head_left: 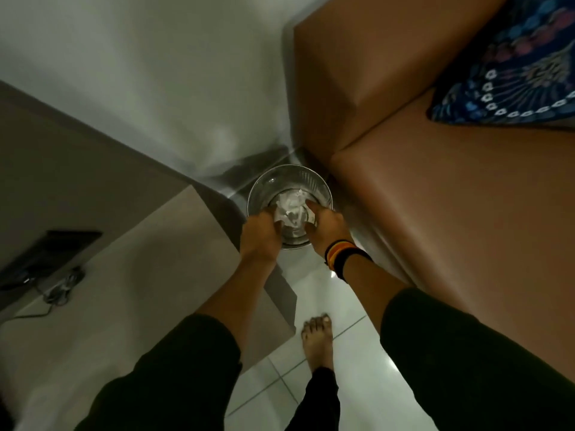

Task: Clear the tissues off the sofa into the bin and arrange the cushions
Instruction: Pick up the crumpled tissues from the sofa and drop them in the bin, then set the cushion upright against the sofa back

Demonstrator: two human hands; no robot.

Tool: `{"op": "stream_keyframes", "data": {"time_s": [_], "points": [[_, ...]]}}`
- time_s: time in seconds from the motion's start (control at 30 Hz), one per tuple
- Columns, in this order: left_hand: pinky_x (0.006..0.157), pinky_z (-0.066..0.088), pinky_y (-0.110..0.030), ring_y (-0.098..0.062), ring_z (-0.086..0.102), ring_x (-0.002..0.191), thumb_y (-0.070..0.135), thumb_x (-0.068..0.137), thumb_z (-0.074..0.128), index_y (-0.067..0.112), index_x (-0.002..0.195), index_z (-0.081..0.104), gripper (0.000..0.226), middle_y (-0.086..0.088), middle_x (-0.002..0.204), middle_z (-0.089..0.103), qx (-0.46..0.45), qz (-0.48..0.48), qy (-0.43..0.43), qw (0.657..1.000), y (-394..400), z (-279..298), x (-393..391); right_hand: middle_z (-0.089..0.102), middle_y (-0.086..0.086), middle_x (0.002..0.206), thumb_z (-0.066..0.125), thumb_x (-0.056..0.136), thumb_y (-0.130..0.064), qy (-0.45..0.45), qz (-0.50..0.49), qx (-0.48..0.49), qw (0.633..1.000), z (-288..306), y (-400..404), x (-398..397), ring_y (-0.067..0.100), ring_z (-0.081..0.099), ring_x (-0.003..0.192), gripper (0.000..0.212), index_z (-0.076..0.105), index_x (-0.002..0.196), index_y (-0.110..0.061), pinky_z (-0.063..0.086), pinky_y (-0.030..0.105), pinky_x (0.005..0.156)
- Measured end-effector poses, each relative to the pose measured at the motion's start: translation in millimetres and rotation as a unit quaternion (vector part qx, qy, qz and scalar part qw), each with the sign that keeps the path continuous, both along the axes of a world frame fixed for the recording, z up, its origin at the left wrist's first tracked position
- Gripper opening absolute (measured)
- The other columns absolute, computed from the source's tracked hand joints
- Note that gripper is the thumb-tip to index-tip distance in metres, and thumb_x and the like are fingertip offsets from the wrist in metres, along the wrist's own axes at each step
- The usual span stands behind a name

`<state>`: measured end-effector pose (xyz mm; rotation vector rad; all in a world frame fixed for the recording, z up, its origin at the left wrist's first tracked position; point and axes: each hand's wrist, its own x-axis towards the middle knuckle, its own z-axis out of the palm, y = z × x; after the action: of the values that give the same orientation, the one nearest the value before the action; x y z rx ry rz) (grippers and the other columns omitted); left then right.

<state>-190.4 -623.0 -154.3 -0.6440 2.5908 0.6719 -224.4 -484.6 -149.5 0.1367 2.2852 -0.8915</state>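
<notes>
Both forearms reach forward and down from dark sleeves, converging over the bin. A bare foot stands on the pale tiled floor between the arms.

Left hand: back of hand up, fingers curled down over the near-left rim, grip closed on the edge of a crumpled white wad of tissues. Right hand: fingers bent inward, grip closed on the right side of the same wad; a striped wristband sits on its wrist. The tissues hang between the two hands, just inside the mouth of the bin.

Bin: round, shiny metal, ribbed inner wall, standing on the floor in the corner where the wall meets the sofa's end. The hands cover its near rim and much of the opening; whether anything lies at the bottom cannot be made out.

Left: a grey table carrying a dark flat device with a tangle of cables, cut off at the frame edge.

Right: the brown leather sofa, its arm just beside the bin. A dark blue patterned cushion lies on the seat at far right, partly out of frame. Motion blur softens all detail.
</notes>
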Motion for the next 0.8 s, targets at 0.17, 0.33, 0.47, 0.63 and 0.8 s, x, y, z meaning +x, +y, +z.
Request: {"op": "stream_keyframes", "data": {"time_s": [0.17,0.33,0.47,0.63,0.8], "points": [[0.111,0.049,-0.049,-0.034,0.046,0.145,0.038,0.109,0.04,0.02,0.161,0.031,0.055,-0.015,0.16,0.043,0.002,-0.136,0.059,0.989,28.5,47.7,15.2,0.053,0.005,0.148,0.052,0.099,-0.018,0.17,0.02,0.036,0.985,64.3,50.7,35.3,0.026,0.057,0.129,0.045,0.049,0.144,-0.022,0.048,0.036,0.105],[0.128,0.025,-0.045,-0.024,0.023,0.158,0.038,0.109,0.042,0.015,0.162,0.024,0.061,-0.009,0.169,0.026,0.016,-0.199,0.166,0.966,92.2,117.4,-10.7,0.015,0.005,0.167,0.05,0.097,-0.015,0.264,-0.04,0.084,0.96,131.2,130.6,30.0,0.024,0.016,0.153,0.067,0.021,0.157,-0.021,0.021,0.035,0.122],[0.121,0.036,-0.049,-0.033,0.035,0.152,0.03,0.106,0.052,0.005,0.159,0.033,0.061,-0.017,0.165,0.035,0.064,-0.217,0.241,0.944,152.9,164.2,-61.7,0.009,0.012,0.168,0.051,0.1,-0.024,0.271,-0.154,0.108,0.944,167.8,205.8,-13.2,0.03,0.009,0.154,0.066,0.021,0.157,-0.01,0.015,0.042,0.125],[0.125,0.022,-0.035,-0.023,0.026,0.156,0.045,0.107,0.042,0.015,0.164,0.019,0.068,-0.007,0.17,0.026,0.137,-0.196,0.213,0.947,221.7,200.3,-136.2,0.017,0.018,0.165,0.051,0.101,-0.036,0.256,-0.304,0.07,0.915,200.2,294.4,-87.3,0.035,0.015,0.152,0.068,0.024,0.155,-0.004,0.018,0.048,0.123],[0.122,0.034,-0.046,-0.029,0.035,0.151,0.046,0.107,0.041,0.013,0.163,0.018,0.069,-0.01,0.166,0.033,0.186,-0.123,0.228,0.948,272.0,204.6,-197.2,0.038,0.016,0.156,0.053,0.098,-0.049,0.249,-0.403,0.01,0.88,207.6,361.2,-161.4,0.034,0.039,0.141,0.073,0.031,0.152,-0.004,0.036,0.049,0.115]]}}
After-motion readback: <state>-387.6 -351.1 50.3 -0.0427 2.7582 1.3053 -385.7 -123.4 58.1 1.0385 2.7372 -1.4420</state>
